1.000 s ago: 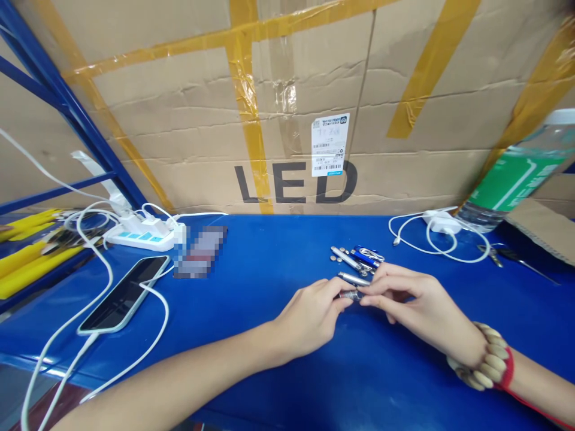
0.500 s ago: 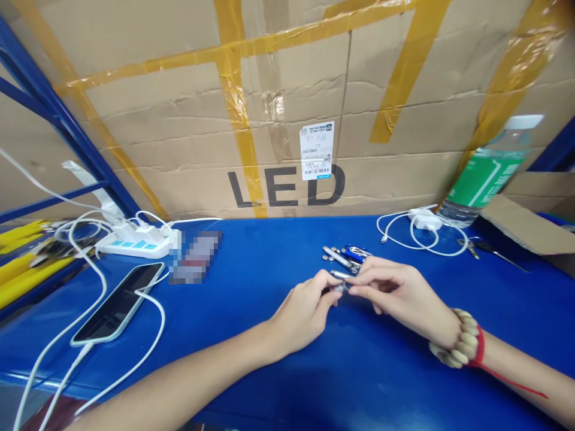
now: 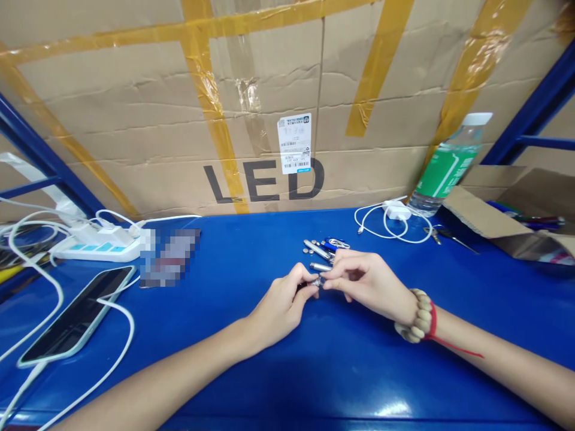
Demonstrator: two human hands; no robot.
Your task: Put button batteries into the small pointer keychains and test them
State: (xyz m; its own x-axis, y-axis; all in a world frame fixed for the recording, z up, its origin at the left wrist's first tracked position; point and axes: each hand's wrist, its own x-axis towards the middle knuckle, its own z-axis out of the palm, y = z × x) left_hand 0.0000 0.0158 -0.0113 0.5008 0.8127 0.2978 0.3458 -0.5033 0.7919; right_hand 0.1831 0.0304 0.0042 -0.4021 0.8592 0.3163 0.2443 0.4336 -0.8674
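Note:
My left hand (image 3: pixel 282 304) and my right hand (image 3: pixel 367 283) meet over the blue tabletop (image 3: pixel 287 371), both pinching one small silver metal cylinder (image 3: pixel 317 280) between their fingertips. The right wrist wears a beaded bracelet (image 3: pixel 417 316) and a red string. Just beyond the fingers lie another silver tube (image 3: pixel 320 267), a blue and silver part (image 3: pixel 335 244) and a few small round button cells (image 3: pixel 311 252).
A phone (image 3: pixel 74 316) on a white cable lies at the left, near a white power strip (image 3: pixel 96 246). A taped cardboard box marked LED (image 3: pixel 269 120) stands behind. At the right are a white charger cable (image 3: pixel 390 218), a green-labelled bottle (image 3: pixel 444 167) and an open carton (image 3: pixel 512 227).
The view has swung to the right, so everything sits further left and the carton at the right shows. Both hands keep pinching the silver cylinder in the same pose.

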